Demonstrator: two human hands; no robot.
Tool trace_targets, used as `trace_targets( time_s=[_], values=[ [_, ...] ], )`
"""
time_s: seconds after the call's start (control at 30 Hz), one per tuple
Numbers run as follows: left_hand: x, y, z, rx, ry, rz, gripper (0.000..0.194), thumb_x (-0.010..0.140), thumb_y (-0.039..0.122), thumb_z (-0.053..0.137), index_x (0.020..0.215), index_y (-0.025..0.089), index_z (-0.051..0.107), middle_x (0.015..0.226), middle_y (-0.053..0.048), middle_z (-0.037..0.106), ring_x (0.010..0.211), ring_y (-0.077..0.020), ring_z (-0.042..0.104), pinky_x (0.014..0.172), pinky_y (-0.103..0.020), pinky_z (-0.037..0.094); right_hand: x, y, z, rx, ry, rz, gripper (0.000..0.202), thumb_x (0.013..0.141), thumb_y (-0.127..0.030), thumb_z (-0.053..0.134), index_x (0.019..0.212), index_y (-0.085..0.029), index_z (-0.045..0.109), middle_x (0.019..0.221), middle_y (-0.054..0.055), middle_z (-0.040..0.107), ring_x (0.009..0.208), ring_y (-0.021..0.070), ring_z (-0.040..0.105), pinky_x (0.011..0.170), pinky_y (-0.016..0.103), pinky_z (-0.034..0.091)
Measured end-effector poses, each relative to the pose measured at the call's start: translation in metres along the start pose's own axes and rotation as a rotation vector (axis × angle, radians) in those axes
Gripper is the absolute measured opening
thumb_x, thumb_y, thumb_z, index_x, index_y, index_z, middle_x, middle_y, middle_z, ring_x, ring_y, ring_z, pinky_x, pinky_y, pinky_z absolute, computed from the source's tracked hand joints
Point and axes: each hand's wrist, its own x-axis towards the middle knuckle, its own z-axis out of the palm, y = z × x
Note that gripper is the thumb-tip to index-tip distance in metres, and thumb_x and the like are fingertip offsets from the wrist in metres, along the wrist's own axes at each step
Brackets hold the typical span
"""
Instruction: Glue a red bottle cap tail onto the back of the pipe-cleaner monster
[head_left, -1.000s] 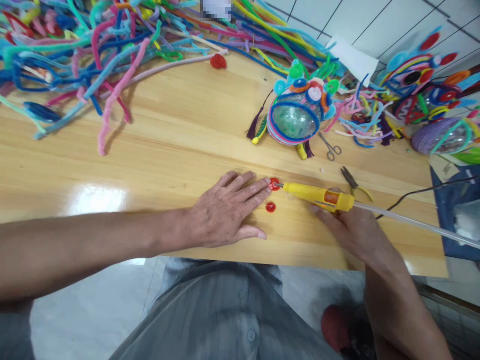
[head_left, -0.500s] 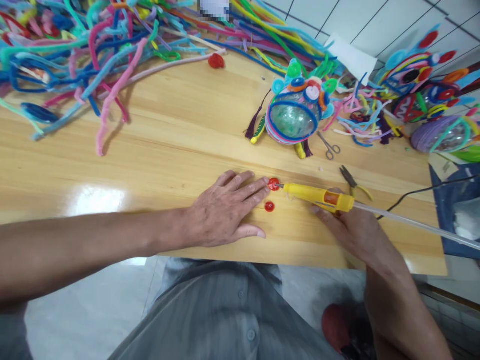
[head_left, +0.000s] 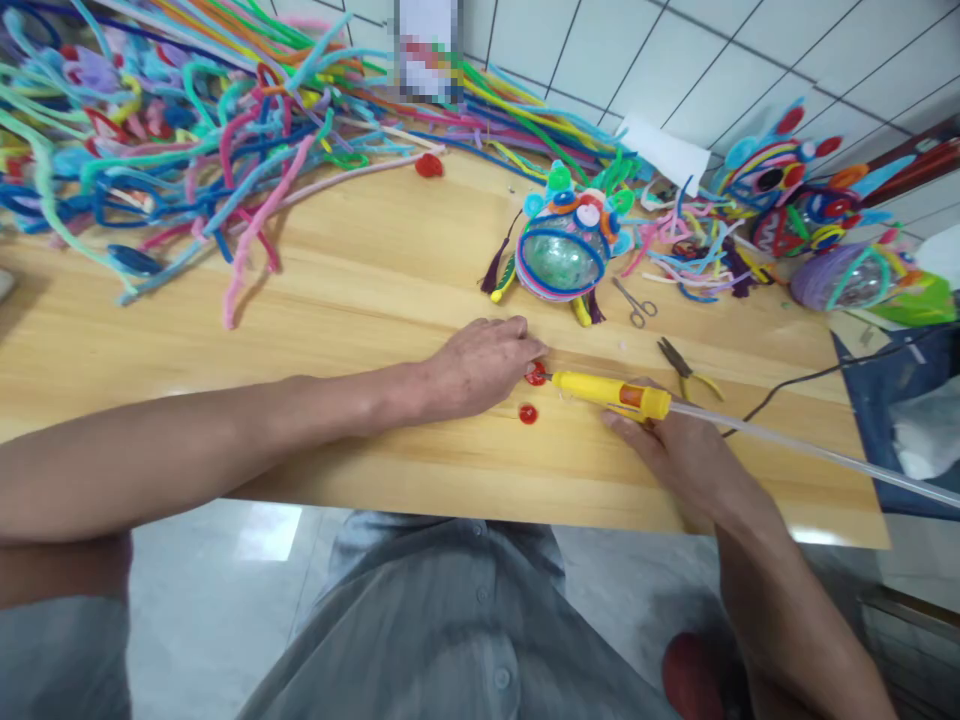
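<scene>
My right hand (head_left: 675, 440) grips a yellow hot glue gun (head_left: 600, 388), a long clear glue stick (head_left: 780, 445) running out of its back end. The gun's metal nozzle points left and meets a small red disc (head_left: 535, 374) lying on the table. My left hand (head_left: 484, 368) has its fingers curled together at the left and upper edge of that disc, holding it; the thumb is largely hidden. A second, smaller red disc (head_left: 528, 413) lies just below, untouched. Beyond my hands stands a decorated clear ball figure (head_left: 562, 258) with coloured trim and tassels.
Scissors (head_left: 636, 303) and pliers (head_left: 686, 370) lie right of the figure. Pipe cleaners (head_left: 247, 200) heap up at the back left. More decorated figures (head_left: 847, 278) stand at the far right. A black cord (head_left: 795, 383) crosses the table's right side.
My left hand has gone from lying flat with fingers spread to curled fingers at the larger red disc. The glue gun's nozzle remains at that disc. The camera view has shifted.
</scene>
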Motion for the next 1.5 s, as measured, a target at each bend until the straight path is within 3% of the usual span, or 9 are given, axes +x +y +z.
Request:
trace_targets(
  time_s=[0.23, 0.4, 0.53, 0.63, 0.77, 0.9, 1.13, 1.33, 1.5],
  values=[
    [0.001, -0.004, 0.006, -0.072, 0.094, 0.014, 0.023, 0.104, 0.021, 0.056, 0.117, 0.019, 0.076, 0.110, -0.009, 0.072, 0.108, -0.0237, 0.070, 0.096, -0.036, 0.052, -0.001, 0.001, 0.001, 0.013, -0.008, -0.008, 0.034, 0.107, -0.054, 0.049, 0.097, -0.024, 0.063, 0.089, 0.008, 0.075, 0.076, 0.0245, 0.071, 0.069, 0.037, 0.056],
    [0.005, -0.003, 0.003, -0.098, 0.076, -0.009, 0.018, 0.101, 0.019, 0.057, 0.103, 0.017, 0.074, 0.101, -0.008, 0.074, 0.098, -0.0234, 0.071, 0.089, -0.035, 0.051, -0.002, 0.002, 0.001, 0.027, -0.007, -0.010, 0.046, 0.107, -0.065, 0.047, 0.100, -0.023, 0.064, 0.089, 0.008, 0.074, 0.077, 0.0241, 0.071, 0.070, 0.037, 0.056],
    [0.007, -0.002, 0.001, -0.069, 0.044, -0.011, 0.024, 0.104, 0.020, 0.050, 0.100, 0.014, 0.073, 0.098, -0.010, 0.075, 0.093, -0.0234, 0.071, 0.087, -0.035, 0.051, -0.002, 0.001, 0.001, 0.039, -0.013, -0.003, 0.047, 0.108, -0.066, 0.046, 0.098, -0.023, 0.063, 0.088, 0.006, 0.072, 0.076, 0.0236, 0.071, 0.070, 0.037, 0.055],
    [0.006, -0.003, 0.001, -0.066, 0.050, -0.004, 0.026, 0.105, 0.019, 0.047, 0.108, 0.014, 0.072, 0.106, -0.011, 0.076, 0.098, -0.0237, 0.072, 0.091, -0.036, 0.052, -0.003, 0.001, 0.000, 0.053, -0.013, 0.002, 0.045, 0.108, -0.065, 0.047, 0.098, -0.024, 0.063, 0.091, 0.007, 0.073, 0.079, 0.0241, 0.071, 0.072, 0.038, 0.056],
    [0.003, -0.006, 0.002, -0.078, 0.039, 0.051, 0.036, 0.104, 0.019, 0.049, 0.135, 0.016, 0.067, 0.127, -0.013, 0.074, 0.118, -0.0256, 0.070, 0.103, -0.038, 0.051, -0.006, 0.003, -0.001, 0.055, -0.016, 0.010, 0.043, 0.108, -0.064, 0.049, 0.095, -0.024, 0.062, 0.088, 0.006, 0.071, 0.075, 0.0231, 0.069, 0.069, 0.037, 0.054],
    [0.002, -0.009, 0.000, -0.076, -0.006, 0.100, 0.040, 0.102, 0.023, 0.058, 0.140, 0.023, 0.068, 0.127, -0.011, 0.071, 0.118, -0.0266, 0.067, 0.102, -0.039, 0.047, -0.007, 0.002, 0.000, 0.062, -0.011, -0.013, 0.040, 0.108, -0.060, 0.051, 0.096, -0.024, 0.062, 0.087, 0.005, 0.070, 0.075, 0.0224, 0.068, 0.069, 0.036, 0.054],
    [0.009, -0.014, -0.001, -0.145, -0.047, 0.125, 0.029, 0.097, 0.027, 0.071, 0.125, 0.027, 0.076, 0.116, -0.008, 0.072, 0.116, -0.0256, 0.067, 0.098, -0.037, 0.042, -0.009, 0.001, 0.000, 0.091, -0.004, -0.020, 0.039, 0.108, -0.059, 0.052, 0.094, -0.023, 0.061, 0.084, 0.004, 0.068, 0.072, 0.0212, 0.066, 0.068, 0.036, 0.053],
    [0.012, -0.018, -0.001, -0.245, 0.023, 0.150, 0.011, 0.095, 0.018, 0.069, 0.102, 0.021, 0.077, 0.104, -0.004, 0.077, 0.100, -0.0193, 0.070, 0.090, -0.031, 0.045, -0.009, 0.006, 0.001, 0.095, -0.009, -0.017, 0.042, 0.107, -0.062, 0.051, 0.098, -0.023, 0.063, 0.087, 0.005, 0.069, 0.073, 0.0214, 0.067, 0.069, 0.036, 0.053],
    [0.016, -0.020, -0.002, -0.282, 0.021, 0.152, 0.018, 0.094, 0.012, 0.062, 0.098, 0.019, 0.077, 0.099, -0.003, 0.080, 0.096, -0.0177, 0.072, 0.090, -0.029, 0.047, -0.009, 0.007, 0.002, 0.097, -0.005, -0.018, 0.042, 0.108, -0.062, 0.052, 0.097, -0.023, 0.062, 0.087, 0.005, 0.069, 0.073, 0.0211, 0.066, 0.068, 0.036, 0.053]
  ],
)
